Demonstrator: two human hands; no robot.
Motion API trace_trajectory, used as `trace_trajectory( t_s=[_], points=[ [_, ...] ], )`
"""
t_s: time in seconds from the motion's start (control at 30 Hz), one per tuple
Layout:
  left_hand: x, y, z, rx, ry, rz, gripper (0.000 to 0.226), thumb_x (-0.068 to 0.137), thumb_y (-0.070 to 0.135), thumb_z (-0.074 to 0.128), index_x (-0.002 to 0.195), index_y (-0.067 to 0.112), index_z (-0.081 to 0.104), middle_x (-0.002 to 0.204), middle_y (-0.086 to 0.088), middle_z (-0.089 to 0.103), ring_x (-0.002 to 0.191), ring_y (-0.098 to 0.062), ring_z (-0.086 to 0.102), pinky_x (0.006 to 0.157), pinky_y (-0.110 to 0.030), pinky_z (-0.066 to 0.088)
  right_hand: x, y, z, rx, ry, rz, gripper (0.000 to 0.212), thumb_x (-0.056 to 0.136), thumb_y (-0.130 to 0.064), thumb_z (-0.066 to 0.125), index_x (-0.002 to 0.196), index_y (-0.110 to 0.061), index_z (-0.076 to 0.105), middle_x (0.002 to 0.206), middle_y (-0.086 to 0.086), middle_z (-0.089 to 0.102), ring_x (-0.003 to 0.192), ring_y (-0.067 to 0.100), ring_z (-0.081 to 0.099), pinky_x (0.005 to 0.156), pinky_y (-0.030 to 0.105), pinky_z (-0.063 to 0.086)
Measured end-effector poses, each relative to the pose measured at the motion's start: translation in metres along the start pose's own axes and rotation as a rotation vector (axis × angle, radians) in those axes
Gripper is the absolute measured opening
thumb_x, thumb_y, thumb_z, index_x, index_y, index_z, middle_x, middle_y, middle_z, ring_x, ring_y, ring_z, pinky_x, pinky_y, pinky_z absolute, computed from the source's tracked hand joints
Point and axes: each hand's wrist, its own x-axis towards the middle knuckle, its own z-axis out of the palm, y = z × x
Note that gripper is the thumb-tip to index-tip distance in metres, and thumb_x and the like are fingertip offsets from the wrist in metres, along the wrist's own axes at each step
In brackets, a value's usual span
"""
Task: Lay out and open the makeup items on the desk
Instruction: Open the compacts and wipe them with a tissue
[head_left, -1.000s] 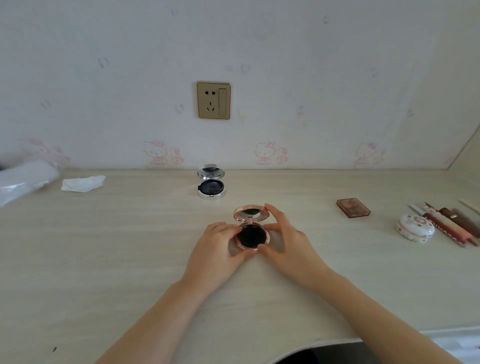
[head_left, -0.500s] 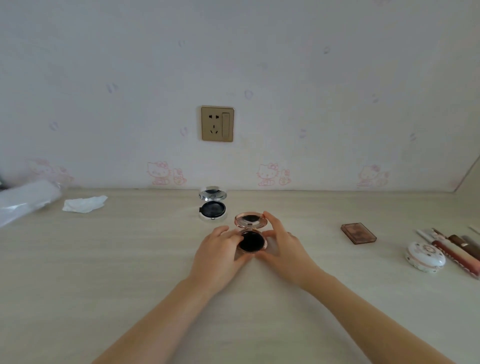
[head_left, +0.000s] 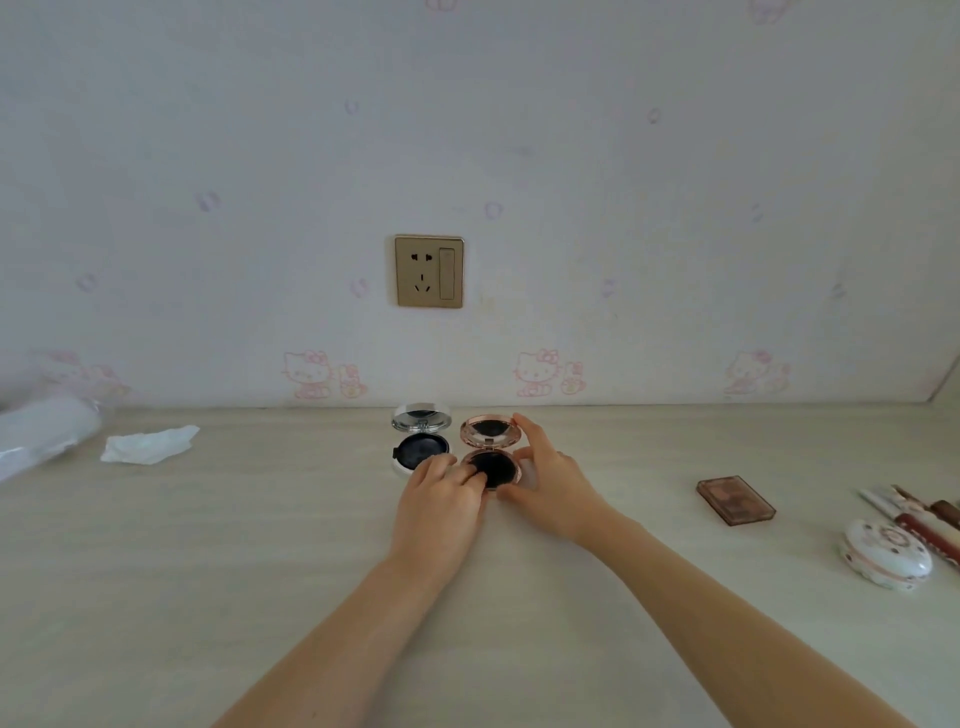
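The pink compact (head_left: 491, 451) sits open at frame centre, touching the open silver compact (head_left: 420, 440) on its left. The left hand (head_left: 441, 506) rests fingers on its dark base, and the right hand (head_left: 550, 478) cups its rim and lid. It looks like placing. Next likely calls for letting go and reaching right for the closed palette (head_left: 735, 500) or white case (head_left: 885, 553)
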Motion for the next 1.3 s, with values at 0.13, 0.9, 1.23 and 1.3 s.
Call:
trace_trajectory(
  t_s=[0.13,0.9,1.23,1.3],
  points=[
    [-0.003,0.004,0.001,-0.072,-0.012,0.052,0.027,0.063,0.013,0.08,0.09,0.018,0.076,0.094,0.003,0.073,0.087,-0.018,0.067,0.08,-0.026,0.054,0.022,0.007,-0.001,0.025,0.112,0.043,0.039,0.092,-0.029,0.057,0.129,-0.02,0.047,0.127,0.0,0.056,0.118,0.017,0.051,0.097,0.025,0.039],
    [-0.004,0.008,0.004,-0.234,-0.076,0.014,0.026,0.075,0.024,0.057,0.087,0.016,0.078,0.093,0.003,0.075,0.091,-0.013,0.071,0.078,-0.024,0.055,0.069,0.0,-0.002,-0.151,0.177,0.025,0.021,0.098,-0.013,0.045,0.108,-0.01,0.063,0.097,0.007,0.068,0.089,0.023,0.06,0.08,0.034,0.05],
    [-0.004,0.007,0.001,-0.189,-0.123,0.026,0.043,0.079,0.026,0.038,0.093,0.017,0.078,0.097,0.004,0.075,0.094,-0.013,0.069,0.081,-0.023,0.054,0.065,0.001,-0.002,-0.1,0.133,0.052,0.024,0.097,-0.015,0.046,0.118,-0.012,0.058,0.108,0.008,0.067,0.099,0.024,0.061,0.087,0.035,0.049],
    [-0.004,0.006,0.001,-0.197,-0.129,0.027,0.04,0.08,0.025,0.041,0.096,0.016,0.077,0.099,0.003,0.074,0.096,-0.015,0.069,0.084,-0.024,0.054,0.062,0.002,-0.002,-0.084,0.112,0.051,0.03,0.096,-0.018,0.048,0.126,-0.013,0.054,0.117,0.007,0.064,0.106,0.024,0.06,0.091,0.035,0.048]
  ],
)
